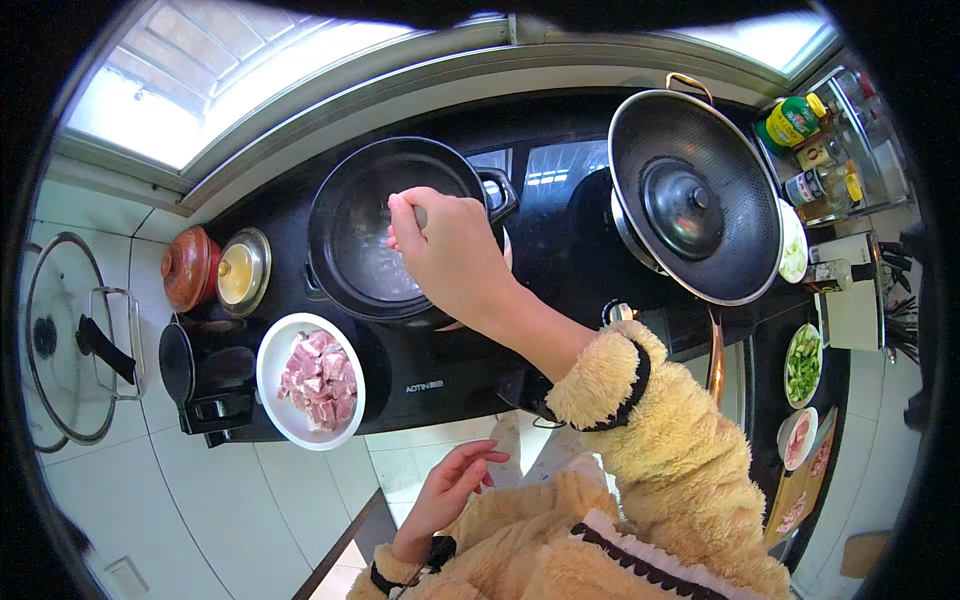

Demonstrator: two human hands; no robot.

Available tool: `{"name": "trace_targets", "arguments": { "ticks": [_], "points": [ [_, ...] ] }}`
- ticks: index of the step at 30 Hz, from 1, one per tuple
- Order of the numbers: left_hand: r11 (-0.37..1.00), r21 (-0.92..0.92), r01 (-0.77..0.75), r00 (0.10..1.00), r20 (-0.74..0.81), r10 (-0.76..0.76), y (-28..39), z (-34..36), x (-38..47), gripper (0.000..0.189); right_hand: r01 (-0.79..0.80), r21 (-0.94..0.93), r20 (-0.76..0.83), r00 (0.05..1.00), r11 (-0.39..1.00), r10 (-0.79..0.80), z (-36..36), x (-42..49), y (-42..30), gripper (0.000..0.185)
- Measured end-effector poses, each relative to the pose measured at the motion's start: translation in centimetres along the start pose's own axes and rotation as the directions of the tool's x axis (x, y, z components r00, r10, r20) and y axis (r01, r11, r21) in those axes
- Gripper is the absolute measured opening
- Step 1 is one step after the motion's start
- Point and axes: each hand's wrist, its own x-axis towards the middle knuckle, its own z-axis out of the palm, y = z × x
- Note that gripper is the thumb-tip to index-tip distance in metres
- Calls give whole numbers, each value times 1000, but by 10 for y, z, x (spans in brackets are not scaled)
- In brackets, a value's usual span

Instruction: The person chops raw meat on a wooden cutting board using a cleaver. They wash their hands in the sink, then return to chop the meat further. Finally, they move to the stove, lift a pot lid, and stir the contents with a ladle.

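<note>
My right hand [442,240] is over a black cooking pot [341,251] with side handles, its fingers curled into a loose fist. A small greyish patch shows between thumb and forefinger. Whether it is a held thing, I cannot tell. Clear liquid [379,262] glistens in the bottom of the pot. My left hand [457,480] hangs in front of my body, below the counter's front edge, with its fingers slightly apart and nothing in it. Left of the pot, a white bowl [268,375] holds chunks of raw meat [321,382].
A wok [630,150] containing a dark lid [699,199] stands at the right. Bottles [814,184] fill a rack beyond it. Plates of chopped greens [804,364] and sliced meat [799,439] line the right counter. Lidded pots [187,266] and a glass lid [64,375] are at the left.
</note>
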Motion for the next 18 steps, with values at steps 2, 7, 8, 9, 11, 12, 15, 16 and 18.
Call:
{"name": "trace_targets", "arguments": {
  "ticks": [2,7,8,9,11,12,15,16,18],
  "points": [
    [1000,8,7,1000,1,-7,1,2,1,34,48,66,-44,998,997,-45,-1,-1,0,27],
    [1000,9,27,1000,6,-27,4,8,4,34,61,74,8,998,995,-62,-7,-3,-3,28],
    [1000,8,30,1000,6,-30,4,9,5,34,57,79,22,998,995,-59,-9,-2,-4,28],
    [1000,13,28,1000,9,-28,5,9,5,34,81,56,38,996,995,-83,-10,-2,-5,27],
    [999,23,27,1000,13,-27,6,10,7,34,128,10,75,989,992,-128,-13,-2,-7,27],
    [999,22,34,999,12,-35,6,10,7,34,141,-14,95,986,990,-139,-14,-2,-9,27],
    [999,24,46,999,7,-47,6,11,8,34,226,-85,143,967,970,-212,-16,-2,-12,26],
    [999,21,37,999,10,-38,6,11,9,34,284,-111,148,952,953,-266,-16,-3,-13,26],
    [999,22,30,999,14,-30,7,11,9,34,273,-111,189,950,956,-250,-17,-3,-15,25]
  ]
}}
